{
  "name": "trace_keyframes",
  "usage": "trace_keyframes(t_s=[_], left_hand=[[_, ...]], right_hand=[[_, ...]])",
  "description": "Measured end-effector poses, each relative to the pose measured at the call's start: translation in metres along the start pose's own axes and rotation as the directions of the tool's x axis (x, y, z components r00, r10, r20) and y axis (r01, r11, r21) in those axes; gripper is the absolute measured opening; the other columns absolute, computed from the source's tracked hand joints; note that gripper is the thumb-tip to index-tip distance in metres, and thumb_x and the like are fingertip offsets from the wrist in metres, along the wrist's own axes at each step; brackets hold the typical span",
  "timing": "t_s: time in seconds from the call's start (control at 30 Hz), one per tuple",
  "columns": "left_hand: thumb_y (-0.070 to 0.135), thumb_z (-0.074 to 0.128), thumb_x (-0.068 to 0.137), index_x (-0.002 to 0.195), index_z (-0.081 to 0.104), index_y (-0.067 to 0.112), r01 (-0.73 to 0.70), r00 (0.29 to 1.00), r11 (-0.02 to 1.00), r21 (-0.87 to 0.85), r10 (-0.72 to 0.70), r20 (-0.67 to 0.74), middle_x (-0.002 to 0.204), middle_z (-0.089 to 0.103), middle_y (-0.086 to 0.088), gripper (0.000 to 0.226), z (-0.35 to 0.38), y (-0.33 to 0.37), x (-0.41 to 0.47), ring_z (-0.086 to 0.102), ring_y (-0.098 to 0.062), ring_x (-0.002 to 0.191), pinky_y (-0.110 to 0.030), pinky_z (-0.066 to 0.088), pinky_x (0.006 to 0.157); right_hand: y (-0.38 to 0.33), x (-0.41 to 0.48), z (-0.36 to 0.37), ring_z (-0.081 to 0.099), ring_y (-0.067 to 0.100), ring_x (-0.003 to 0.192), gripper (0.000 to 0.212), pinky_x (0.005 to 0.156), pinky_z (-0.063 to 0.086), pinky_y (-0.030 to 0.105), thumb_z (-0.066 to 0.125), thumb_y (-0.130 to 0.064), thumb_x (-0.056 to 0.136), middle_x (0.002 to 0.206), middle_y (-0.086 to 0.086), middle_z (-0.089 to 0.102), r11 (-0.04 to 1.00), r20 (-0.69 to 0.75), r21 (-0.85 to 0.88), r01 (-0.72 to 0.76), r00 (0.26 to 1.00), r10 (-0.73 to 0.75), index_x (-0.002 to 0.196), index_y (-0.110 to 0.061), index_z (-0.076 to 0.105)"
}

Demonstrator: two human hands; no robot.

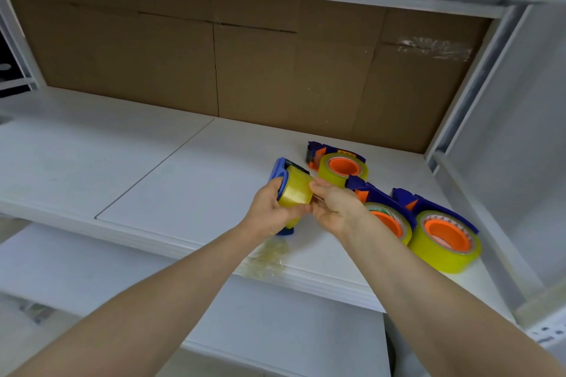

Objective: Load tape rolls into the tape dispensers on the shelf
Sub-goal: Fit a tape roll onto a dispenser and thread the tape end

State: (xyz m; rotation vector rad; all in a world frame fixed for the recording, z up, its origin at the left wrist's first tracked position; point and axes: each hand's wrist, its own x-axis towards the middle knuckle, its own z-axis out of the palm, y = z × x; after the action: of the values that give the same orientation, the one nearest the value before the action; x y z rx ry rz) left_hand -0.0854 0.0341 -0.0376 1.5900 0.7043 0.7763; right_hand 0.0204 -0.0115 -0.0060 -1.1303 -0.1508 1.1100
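1. A yellow roll (295,193) sits in a blue dispenser (279,173). Both are held up just above the white shelf (153,168), a little right of the middle of the view.
2. The dispenser is held from 8 o'clock by the left hand (268,208). Its grip is closed round the blue body, and the thumb is laid under the roll.
3. The roll's open face is met from 4 o'clock by the right hand (335,208). Its grip is narrow, with fingertips and thumb pinched on the roll's rim. Whether a tape end is caught between them cannot be told.
4. Three loaded dispensers lie flat on the shelf, each blue with an orange core and yellow tape.
   - The far dispenser (341,164) lies at 1 o'clock of the held roll.
   - The middle dispenser (389,214) lies at 4 o'clock, partly hidden by the right wrist.
   - The near dispenser (444,239) lies just beside the middle one, further out at 4 o'clock.
5. A crumpled tape patch (269,257) is stuck at the shelf's front edge, at 6 o'clock of the roll.
6. Brown cardboard (245,64) lines the back of the shelf at 12 o'clock.
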Motion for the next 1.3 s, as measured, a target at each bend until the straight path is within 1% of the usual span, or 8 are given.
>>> trace_keyframes(t_s=[0.1,0.2,0.33,0.6,0.7,0.87,0.93,1.3], left_hand=[[0.0,0.071,0.078,0.105,0.057,0.016,0.016,1.0,0.999,-0.034,-0.015,0.011,0.098,0.065,-0.005,0.035,-0.002,-0.001,-0.001,0.062,-0.015,0.085,-0.016,0.051,0.071],[0.001,0.072,0.078,0.097,0.058,0.021,0.037,0.999,0.996,-0.082,-0.038,-0.005,0.091,0.065,-0.002,0.031,-0.006,-0.002,0.0,0.062,-0.014,0.08,-0.016,0.051,0.068],[0.0,0.072,0.076,0.096,0.06,0.019,0.064,0.998,0.993,-0.101,-0.063,0.011,0.096,0.066,-0.008,0.03,-0.012,-0.003,0.003,0.061,-0.021,0.086,-0.032,0.051,0.08],[0.001,0.074,0.075,0.101,0.061,0.013,0.081,0.997,0.991,-0.106,-0.079,0.026,0.098,0.067,-0.01,0.031,-0.014,-0.005,0.007,0.062,-0.02,0.086,-0.03,0.051,0.077],[0.002,0.077,0.072,0.101,0.062,0.015,0.091,0.996,0.989,-0.116,-0.088,0.032,0.102,0.067,-0.013,0.034,-0.015,-0.006,0.006,0.063,-0.022,0.089,-0.034,0.051,0.082],[-0.004,0.076,0.07,0.096,0.06,0.019,0.131,0.988,0.987,-0.099,-0.122,0.091,0.096,0.067,-0.007,0.038,-0.018,-0.006,0.003,0.063,-0.023,0.089,-0.04,0.051,0.088],[-0.006,0.075,0.07,0.095,0.058,0.02,0.148,0.983,0.986,-0.081,-0.138,0.121,0.095,0.066,-0.004,0.04,-0.022,-0.004,0.004,0.062,-0.022,0.089,-0.037,0.051,0.085],[0.002,0.075,0.074,0.099,0.055,0.022,0.145,0.977,0.986,-0.076,-0.131,0.167,0.094,0.065,0.002,0.038,-0.026,-0.001,0.002,0.063,-0.015,0.086,-0.023,0.051,0.075]], right_hand=[[-0.005,0.003,-0.006,0.053,0.023,0.115,0.038,0.096,0.045,0.034,0.059,-0.004,0.089,0.119,0.009,0.056,0.875,0.002,-0.457,0.161,0.984,-0.18,0.127,-0.004,0.052],[-0.017,0.003,-0.009,0.049,0.013,0.115,0.049,0.097,0.042,0.028,0.072,-0.014,0.08,0.122,0.001,0.055,0.473,0.248,-0.755,0.454,0.865,-0.436,0.126,-0.01,0.056],[-0.027,0.008,-0.004,0.059,0.017,0.097,0.036,0.083,0.047,0.026,0.073,-0.016,0.08,0.109,0.009,0.064,0.117,0.505,-0.795,0.596,0.756,-0.417,0.114,-0.007,0.067],[-0.035,0.005,0.01,0.058,0.025,0.101,0.028,0.081,0.049,0.039,0.046,-0.024,0.097,0.111,0.008,0.061,-0.545,0.719,-0.661,0.515,0.643,-0.264,0.108,-0.011,0.068],[-0.036,0.007,0.011,0.058,0.025,0.102,0.025,0.081,0.049,0.037,0.048,-0.022,0.096,0.111,0.008,0.06,-0.511,0.694,-0.691,0.511,0.666,-0.274,0.109,-0.009,0.065],[-0.04,0.005,0.007,0.054,0.021,0.118,0.047,0.096,0.043,0.029,0.059,-0.036,0.09,0.125,0.006,0.059,0.027,0.443,-0.893,0.448,0.889,-0.116,0.127,-0.007,0.055],[-0.035,0.004,0.007,0.054,0.017,0.117,0.056,0.096,0.042,0.026,0.066,-0.035,0.085,0.123,0.003,0.059,0.116,0.442,-0.885,0.45,0.892,-0.092,0.131,-0.007,0.052],[-0.032,0.0,0.016,0.06,0.022,0.098,0.054,0.087,0.051,0.035,0.085,-0.031,0.064,0.101,0.006,0.064,-0.014,0.48,-0.872,0.489,0.85,-0.219,0.107,-0.006,0.064]])
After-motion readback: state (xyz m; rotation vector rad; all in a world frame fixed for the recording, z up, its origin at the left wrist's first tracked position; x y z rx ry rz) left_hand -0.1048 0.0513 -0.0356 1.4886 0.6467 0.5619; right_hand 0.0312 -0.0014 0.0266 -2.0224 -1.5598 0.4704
